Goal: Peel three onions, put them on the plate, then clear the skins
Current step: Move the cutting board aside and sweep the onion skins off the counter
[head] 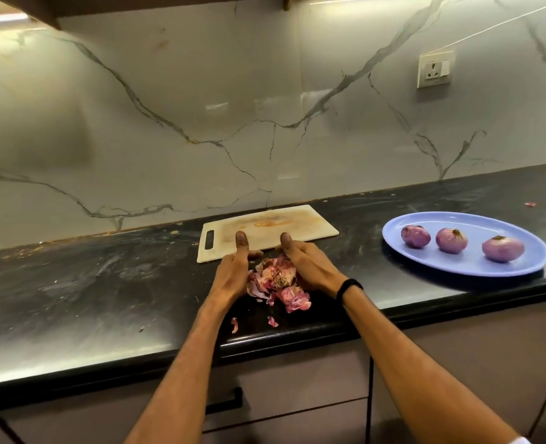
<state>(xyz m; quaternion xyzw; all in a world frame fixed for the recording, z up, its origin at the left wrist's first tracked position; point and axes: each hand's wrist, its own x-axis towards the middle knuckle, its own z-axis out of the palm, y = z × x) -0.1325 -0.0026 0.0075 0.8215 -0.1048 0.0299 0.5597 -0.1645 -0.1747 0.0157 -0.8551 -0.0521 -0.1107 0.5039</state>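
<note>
Purple papery skins point(278, 283), loosely heaped.

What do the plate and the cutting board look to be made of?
The plate: probably plastic or melamine, smooth pale blue with a soft sheen on its rim. The cutting board: likely plastic, matte off-white, with a moulded handle slot and orange-brown staining.
</note>
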